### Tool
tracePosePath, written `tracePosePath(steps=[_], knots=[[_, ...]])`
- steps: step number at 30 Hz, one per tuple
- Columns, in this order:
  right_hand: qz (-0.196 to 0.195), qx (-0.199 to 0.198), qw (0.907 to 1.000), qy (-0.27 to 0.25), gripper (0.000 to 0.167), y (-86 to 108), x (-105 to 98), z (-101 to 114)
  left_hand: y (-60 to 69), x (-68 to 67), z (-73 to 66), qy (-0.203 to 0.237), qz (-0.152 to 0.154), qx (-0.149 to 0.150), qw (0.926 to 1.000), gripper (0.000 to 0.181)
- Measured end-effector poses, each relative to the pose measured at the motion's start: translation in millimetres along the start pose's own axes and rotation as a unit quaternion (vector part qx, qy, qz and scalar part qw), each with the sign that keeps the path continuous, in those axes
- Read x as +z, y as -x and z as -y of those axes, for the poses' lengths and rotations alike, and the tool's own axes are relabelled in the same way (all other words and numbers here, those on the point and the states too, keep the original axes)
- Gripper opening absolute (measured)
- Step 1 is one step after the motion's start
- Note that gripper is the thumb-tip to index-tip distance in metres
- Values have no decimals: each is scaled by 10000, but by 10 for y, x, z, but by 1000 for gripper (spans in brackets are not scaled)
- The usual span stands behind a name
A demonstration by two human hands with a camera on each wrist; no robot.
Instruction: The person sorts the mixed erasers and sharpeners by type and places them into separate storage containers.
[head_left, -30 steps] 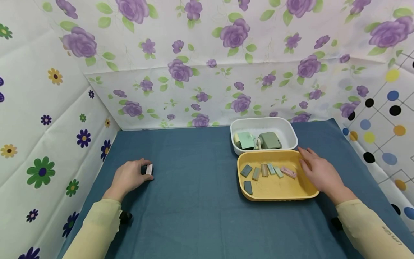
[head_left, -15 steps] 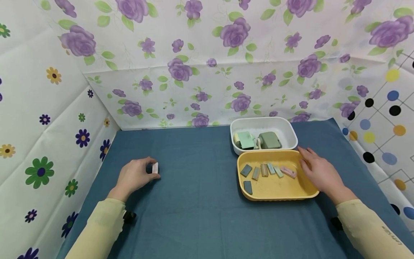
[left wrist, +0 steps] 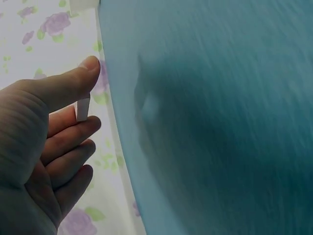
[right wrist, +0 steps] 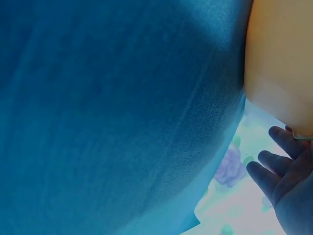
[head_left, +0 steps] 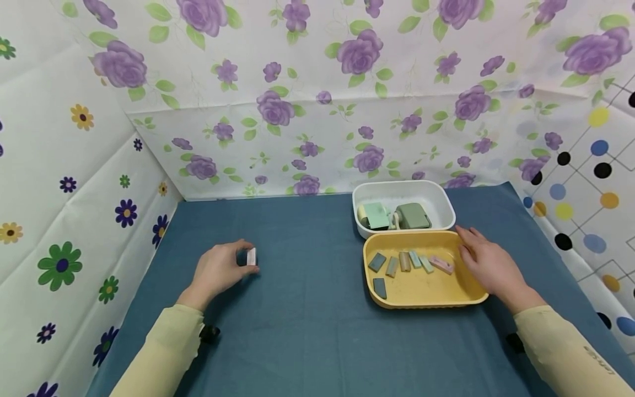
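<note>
My left hand (head_left: pixel 221 274) hovers over the left part of the blue cloth, pinching a small pale pinkish-white block (head_left: pixel 251 257) between thumb and finger. In the left wrist view, the block (left wrist: pixel 83 108) shows between thumb and forefinger, the other fingers loosely bent. My right hand (head_left: pixel 491 263) rests at the right rim of a yellow tray (head_left: pixel 431 300); in the right wrist view, its visible fingers (right wrist: pixel 274 164) are spread and fairly straight beside the tray wall (right wrist: pixel 281 63). Several small blocks lie in the tray, among them a pink block (head_left: pixel 441 264) and a dark grey block (head_left: pixel 379 288).
Behind the yellow tray, touching it, stands a white tray (head_left: pixel 431 193) holding a mint-green box-like item (head_left: pixel 375 215) and an olive-green case (head_left: pixel 414 215). Flowered and dotted sheets (head_left: pixel 218 110) stand at the back and sides of the cloth-covered table (head_left: pixel 302 331).
My left hand has moved steadily to the right with the pale block in its pinch. The right hand and both trays have stayed in place.
</note>
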State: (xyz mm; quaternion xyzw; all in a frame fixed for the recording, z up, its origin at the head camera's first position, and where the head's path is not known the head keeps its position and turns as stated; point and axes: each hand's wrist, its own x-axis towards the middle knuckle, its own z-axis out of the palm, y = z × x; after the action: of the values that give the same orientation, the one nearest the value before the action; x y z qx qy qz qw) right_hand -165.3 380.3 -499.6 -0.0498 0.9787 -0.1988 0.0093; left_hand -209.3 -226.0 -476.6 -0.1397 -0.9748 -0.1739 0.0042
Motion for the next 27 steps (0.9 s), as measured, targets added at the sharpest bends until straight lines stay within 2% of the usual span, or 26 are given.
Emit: tracePosePath(steps=[6, 14, 22, 27], knots=[[27, 21, 10000, 5, 64, 9, -20, 25, -25, 57, -197, 243, -169, 116, 9995, 54], [5, 10, 10000, 14, 63, 6, -9, 26, -77, 137, -514, 400, -248, 586, 9972, 59], [28, 26, 10000, 0, 64, -5, -6, 21, -97, 229, -781, 459, -228, 935, 9943, 55], [46, 37, 10000, 15, 64, 1, -15, 26, -117, 286, -960, 432, -337, 1220, 9910, 54]])
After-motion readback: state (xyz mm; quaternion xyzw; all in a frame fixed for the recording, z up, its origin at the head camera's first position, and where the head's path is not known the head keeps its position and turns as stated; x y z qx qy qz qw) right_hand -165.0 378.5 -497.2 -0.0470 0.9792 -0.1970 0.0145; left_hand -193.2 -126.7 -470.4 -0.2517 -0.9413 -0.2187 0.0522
